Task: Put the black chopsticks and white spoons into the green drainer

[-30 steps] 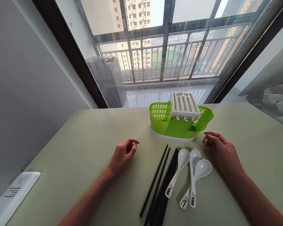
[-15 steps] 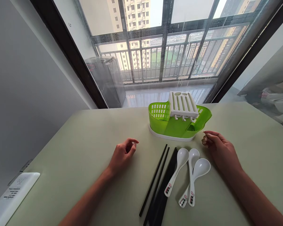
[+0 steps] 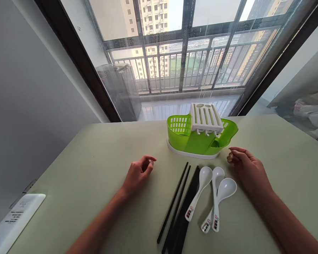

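Observation:
My left hand (image 3: 139, 171) rests on the table left of the black chopsticks (image 3: 176, 204), fingers curled in and thumb close to the forefinger, with nothing in it. To the right of the spoons lies my right hand (image 3: 247, 167), also curled closed; no object shows in it. Several chopsticks lie lengthwise, some bunched together. One white spoon (image 3: 205, 174) overlaps the bunch. Beside it, a second white spoon (image 3: 217, 173) lies partly under a third white spoon (image 3: 227, 187). Behind them stands a green utensil holder (image 3: 198, 143) with a white slotted top (image 3: 206, 116) and small hooks.
The pale green table (image 3: 95, 162) reaches back to a glass window (image 3: 185, 53) with a balcony beyond. A white device with printed labels (image 3: 21, 215) lies at the left front edge. A dark frame borders the glass on both sides.

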`<state>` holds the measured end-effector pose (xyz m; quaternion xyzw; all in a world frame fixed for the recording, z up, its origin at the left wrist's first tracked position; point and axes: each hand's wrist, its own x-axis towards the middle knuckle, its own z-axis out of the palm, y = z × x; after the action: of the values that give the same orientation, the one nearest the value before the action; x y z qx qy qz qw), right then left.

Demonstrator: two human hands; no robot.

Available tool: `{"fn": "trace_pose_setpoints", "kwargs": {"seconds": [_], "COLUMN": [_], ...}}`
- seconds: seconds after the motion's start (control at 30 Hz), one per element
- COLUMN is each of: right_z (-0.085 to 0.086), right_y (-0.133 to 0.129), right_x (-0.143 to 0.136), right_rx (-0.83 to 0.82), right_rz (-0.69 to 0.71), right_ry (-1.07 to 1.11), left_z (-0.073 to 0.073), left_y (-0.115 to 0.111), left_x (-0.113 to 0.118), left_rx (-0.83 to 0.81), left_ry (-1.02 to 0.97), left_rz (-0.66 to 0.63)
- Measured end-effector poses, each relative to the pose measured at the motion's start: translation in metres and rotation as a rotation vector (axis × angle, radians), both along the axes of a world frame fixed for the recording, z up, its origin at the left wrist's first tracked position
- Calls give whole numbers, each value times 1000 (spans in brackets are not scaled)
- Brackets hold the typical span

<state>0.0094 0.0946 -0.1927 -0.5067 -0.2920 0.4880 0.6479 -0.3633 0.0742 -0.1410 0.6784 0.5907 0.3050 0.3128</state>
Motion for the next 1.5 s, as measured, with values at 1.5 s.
{"fn": "trace_pose_setpoints", "kwargs": {"seconds": [1.5], "right_z": [0], "right_y": [0], "right_x": [0], "right_rx": [-2], "right_rz": [2], "right_ry": [-30], "left_z": [2], "left_y": [-1], "left_x": [2], "left_rx": [20], "left_ry": [19], "left_rz": [-4]}}
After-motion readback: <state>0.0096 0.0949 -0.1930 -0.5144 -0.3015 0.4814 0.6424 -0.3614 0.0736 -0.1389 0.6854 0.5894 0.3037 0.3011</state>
